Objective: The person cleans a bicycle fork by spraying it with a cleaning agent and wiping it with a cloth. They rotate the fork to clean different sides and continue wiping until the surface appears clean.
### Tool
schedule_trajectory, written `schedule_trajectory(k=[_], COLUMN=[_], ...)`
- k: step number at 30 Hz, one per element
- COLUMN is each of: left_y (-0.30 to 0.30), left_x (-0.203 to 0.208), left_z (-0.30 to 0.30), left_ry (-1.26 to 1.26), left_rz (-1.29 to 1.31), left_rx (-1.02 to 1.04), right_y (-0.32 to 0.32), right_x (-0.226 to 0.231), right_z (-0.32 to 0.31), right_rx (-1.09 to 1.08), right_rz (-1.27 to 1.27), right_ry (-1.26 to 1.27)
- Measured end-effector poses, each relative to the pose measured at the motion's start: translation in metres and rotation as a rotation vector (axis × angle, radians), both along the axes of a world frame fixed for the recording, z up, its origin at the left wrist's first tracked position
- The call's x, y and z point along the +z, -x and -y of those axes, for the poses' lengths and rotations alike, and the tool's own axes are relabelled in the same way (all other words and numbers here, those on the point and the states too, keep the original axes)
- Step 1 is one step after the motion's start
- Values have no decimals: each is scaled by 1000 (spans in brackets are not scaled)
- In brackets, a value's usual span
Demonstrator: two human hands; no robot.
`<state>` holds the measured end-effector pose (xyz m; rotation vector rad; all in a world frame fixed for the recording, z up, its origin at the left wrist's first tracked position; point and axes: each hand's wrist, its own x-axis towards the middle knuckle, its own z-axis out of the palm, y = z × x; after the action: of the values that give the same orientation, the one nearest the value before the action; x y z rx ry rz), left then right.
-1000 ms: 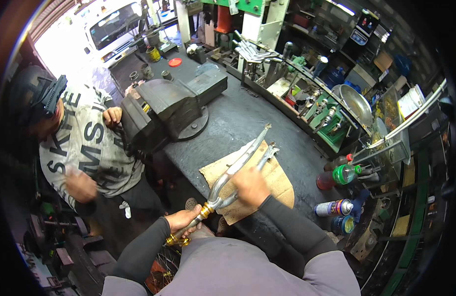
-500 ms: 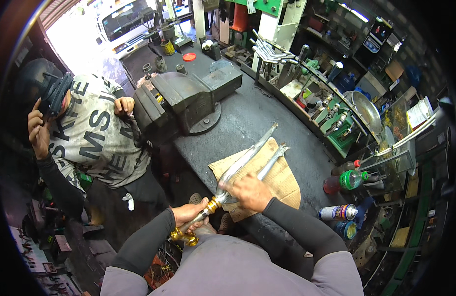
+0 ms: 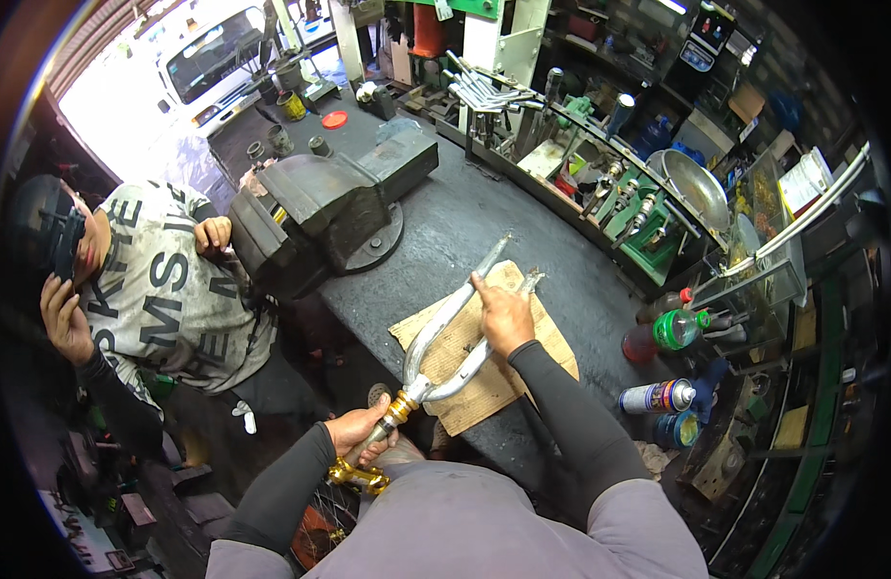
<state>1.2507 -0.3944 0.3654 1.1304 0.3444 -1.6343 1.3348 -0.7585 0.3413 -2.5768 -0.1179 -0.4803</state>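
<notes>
A silver two-legged bicycle fork (image 3: 428, 340) lies slanted over the bench edge, its leg ends pointing away from me. Gold rings sit below its crown, and a gold stem-like clamp (image 3: 360, 476) is at the near end. My left hand (image 3: 360, 431) is wrapped round the steerer tube between the gold parts. Over the far part of the legs, my right hand (image 3: 506, 320) is closed on the fork, a fingertip against the left leg and the palm covering part of the right one. Brown corrugated cardboard (image 3: 465, 410) lies beneath the legs.
A large dark bench vise (image 3: 315, 207) is bolted to the dark workbench (image 3: 445, 212). On the left stands a co-worker (image 3: 165, 280), one hand raised to dark headgear. Bottles (image 3: 657, 336), a spray can (image 3: 657, 397) and an open blue tin (image 3: 677, 429) stand at right.
My right hand has slid from near the crown outward along the fork legs. My left hand keeps its hold. The view has shifted slightly, and the co-worker's head has lowered.
</notes>
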Motion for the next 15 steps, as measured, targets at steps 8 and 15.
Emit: schedule_trajectory(k=[8,15], left_y=[1,3], left_x=[-36,-41], left_z=[-10,-16], left_ry=[96,89], left_rz=[-135,-77], left_rx=[41,28], right_y=[-3,-2], right_x=[-6,-10], right_z=[-2,-8], right_rx=[55,300], right_rz=[-181,-143], right_ry=[80,224])
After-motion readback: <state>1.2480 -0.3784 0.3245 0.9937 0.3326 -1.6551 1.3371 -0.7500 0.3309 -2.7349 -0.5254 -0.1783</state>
